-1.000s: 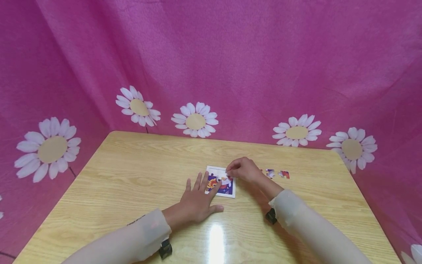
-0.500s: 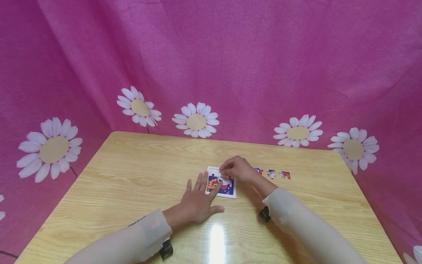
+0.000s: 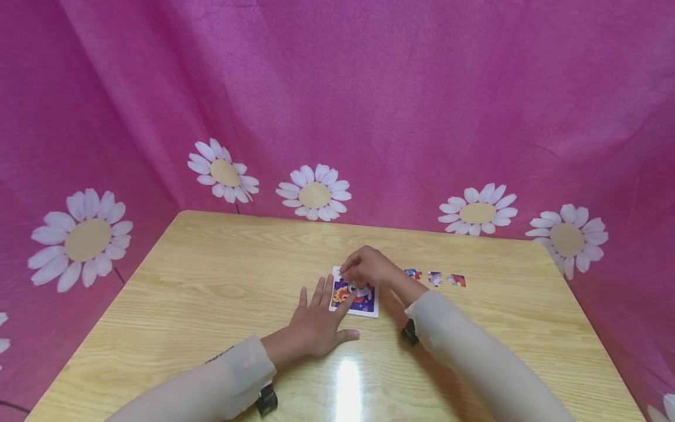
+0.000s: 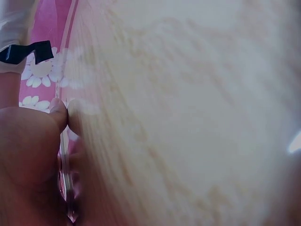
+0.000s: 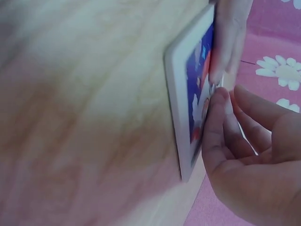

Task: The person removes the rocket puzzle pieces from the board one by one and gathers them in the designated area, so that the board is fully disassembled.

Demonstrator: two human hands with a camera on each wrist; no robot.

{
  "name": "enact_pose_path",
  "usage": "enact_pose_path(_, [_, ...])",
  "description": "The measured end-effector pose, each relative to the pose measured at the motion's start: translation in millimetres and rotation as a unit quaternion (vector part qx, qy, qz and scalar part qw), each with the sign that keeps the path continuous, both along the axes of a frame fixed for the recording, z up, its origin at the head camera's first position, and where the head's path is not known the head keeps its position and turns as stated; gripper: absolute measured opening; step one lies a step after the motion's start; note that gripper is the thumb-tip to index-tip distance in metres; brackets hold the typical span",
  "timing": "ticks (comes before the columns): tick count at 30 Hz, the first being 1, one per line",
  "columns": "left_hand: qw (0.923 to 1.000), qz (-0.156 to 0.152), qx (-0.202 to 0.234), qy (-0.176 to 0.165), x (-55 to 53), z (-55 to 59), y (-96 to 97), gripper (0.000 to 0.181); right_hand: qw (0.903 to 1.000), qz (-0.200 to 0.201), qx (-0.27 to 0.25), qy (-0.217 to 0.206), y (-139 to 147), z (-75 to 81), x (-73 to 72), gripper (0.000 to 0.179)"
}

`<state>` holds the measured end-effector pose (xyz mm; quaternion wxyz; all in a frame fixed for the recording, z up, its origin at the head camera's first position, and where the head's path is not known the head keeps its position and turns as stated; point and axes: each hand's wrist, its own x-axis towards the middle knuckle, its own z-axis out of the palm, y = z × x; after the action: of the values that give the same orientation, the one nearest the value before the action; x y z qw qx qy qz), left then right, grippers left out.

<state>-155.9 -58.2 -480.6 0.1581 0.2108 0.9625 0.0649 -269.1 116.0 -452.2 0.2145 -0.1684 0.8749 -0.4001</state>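
Note:
A small jigsaw puzzle in a white frame (image 3: 377, 305) lies on the table, its picture dark purple with orange, red and white shapes. My left hand (image 3: 313, 328) lies flat with spread fingers, the fingertips resting on the puzzle's left part. Over the upper part of the frame, my right hand (image 3: 369, 266) pinches a puzzle piece, which its fingers mostly hide. In the right wrist view the thumb and fingers of the right hand (image 5: 256, 155) meet close over the picture. The left wrist view shows part of the left hand (image 4: 28, 146) against the tabletop.
Three loose pieces lie in a row right of the frame: a blue and red piece (image 3: 413, 273), a purple and white piece (image 3: 435, 278) and a red piece (image 3: 457, 280). A pink curtain (image 3: 369, 117) with daisies stands behind the wooden table (image 3: 211, 281).
My right hand has moved left across the top of the puzzle, from its upper right corner toward the upper left. More of the leftmost loose piece shows. The left hand stays put.

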Motion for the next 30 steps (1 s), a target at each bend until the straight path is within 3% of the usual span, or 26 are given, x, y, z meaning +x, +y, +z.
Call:
enact_pose_path(5, [1.0, 0.003, -0.002, -0.005, -0.7, 0.4, 0.2, 0.084, 0.9991, 0.021, -0.001, -0.037, -2, 5.4, -8.9, 0.011])
enact_pose_path(17, [0.9999, 0.004, 0.004, -0.013, -0.6, 0.1, 0.7, 0.084, 0.994, 0.07, 0.048, -0.07, -8, 12.0, -28.6, 0.01])
enact_pose_path(23, [0.9999, 0.003, 0.006, -0.009, -0.3, 0.5, 1.0, 0.084, 0.9916, 0.068, 0.052, -0.097, -11, 13.6, -30.7, 0.012])
enact_pose_path(30, [1.0, 0.002, 0.004, -0.007, 0.1, 0.5, 1.2, 0.083, 0.9906, 0.082, 0.055, -0.094, -12, 12.7, -30.0, 0.014])
